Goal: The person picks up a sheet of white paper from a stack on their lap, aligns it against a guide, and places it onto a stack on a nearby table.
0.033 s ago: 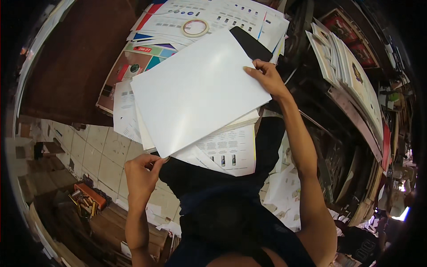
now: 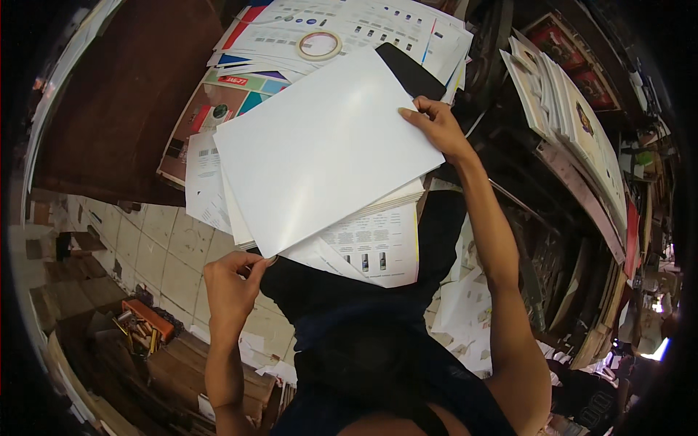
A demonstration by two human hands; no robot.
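Observation:
A large blank white sheet of paper point(image 2: 327, 145) lies slanted over a stack of paper point(image 2: 389, 202) above my lap. At its near left corner, my left hand point(image 2: 236, 280) pinches the sheet between thumb and finger. My right hand point(image 2: 436, 127) grips its right edge, thumb on top and the other fingers partly hidden behind. Printed sheets point(image 2: 385, 251) with small pictures stick out beneath the stack on the near side. Another printed sheet point(image 2: 205, 182) shows at the left.
Beyond the stack, a roll of tape point(image 2: 318, 46) rests on printed sheets point(image 2: 363, 22). A brown panel point(image 2: 109, 109) stands at the left. An orange box point(image 2: 147, 320) of small cylinders sits low on the left. Boards and papers point(image 2: 574, 131) lean at the right.

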